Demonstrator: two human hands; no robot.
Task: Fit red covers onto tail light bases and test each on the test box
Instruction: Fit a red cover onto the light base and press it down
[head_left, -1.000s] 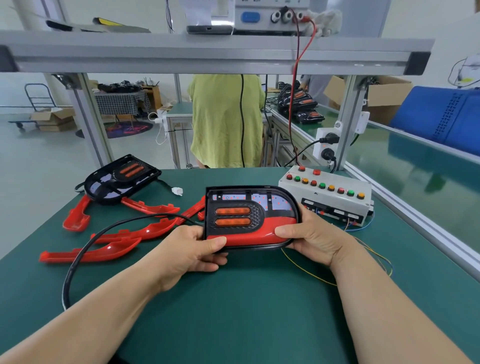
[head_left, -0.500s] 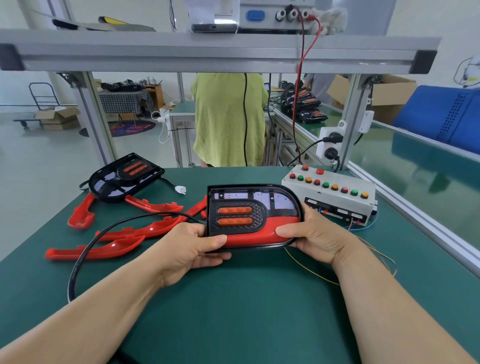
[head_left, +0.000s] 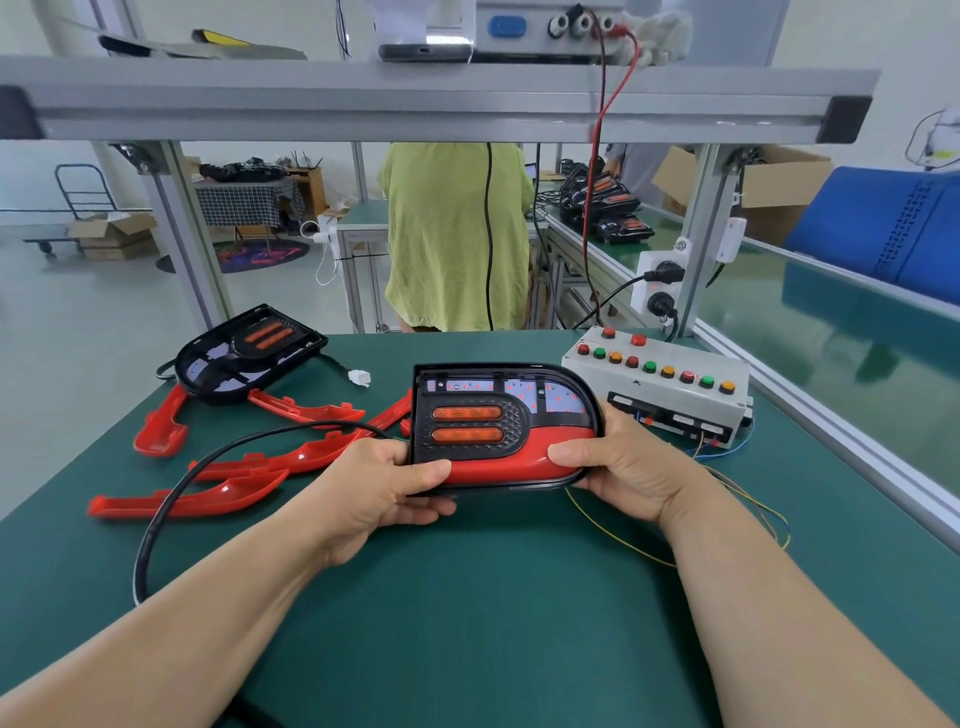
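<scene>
A black tail light base (head_left: 483, 415) with two orange strips and a red cover (head_left: 498, 462) along its lower edge is held just above the green table. My left hand (head_left: 384, 483) grips its lower left corner, thumb on the red cover. My right hand (head_left: 618, 467) grips its right end, thumb on the cover too. The grey test box (head_left: 670, 389) with its row of coloured buttons sits just behind my right hand. A second black base (head_left: 249, 353) lies at the far left. Several loose red covers (head_left: 208, 493) lie left of my hands.
A black cable (head_left: 171, 514) loops from the held base across the table's left side. Thin yellow and blue wires (head_left: 743, 499) trail from the test box on the right. An aluminium frame (head_left: 415, 104) spans overhead; a person in a green shirt (head_left: 457, 234) stands beyond the table.
Both hands keep the same hold on the base. The view has shifted slightly; the base sits a little nearer the test box.
</scene>
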